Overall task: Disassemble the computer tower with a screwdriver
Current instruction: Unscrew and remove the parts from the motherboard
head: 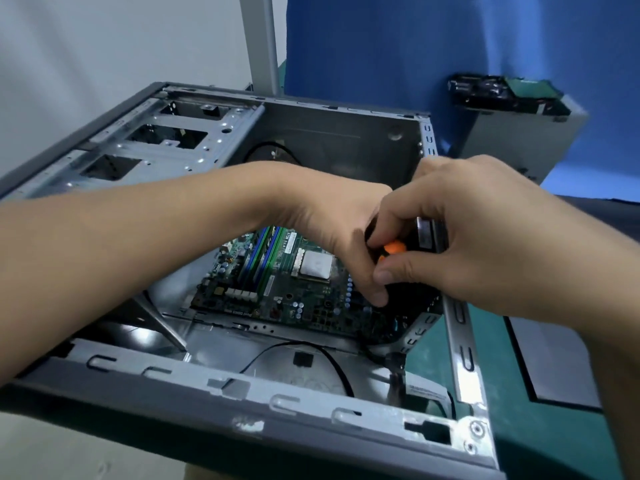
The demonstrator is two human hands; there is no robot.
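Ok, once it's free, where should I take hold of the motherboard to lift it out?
The motherboard lies flat on the floor of the case, its face crowded with parts, and the walls block any sideways approach. So probably grip its bare near and left edges, reaching straight down through the open top.

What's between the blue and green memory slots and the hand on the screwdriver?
A square silver processor chip lies there, short of the left hand gripping the screwdriver; head view shows it.
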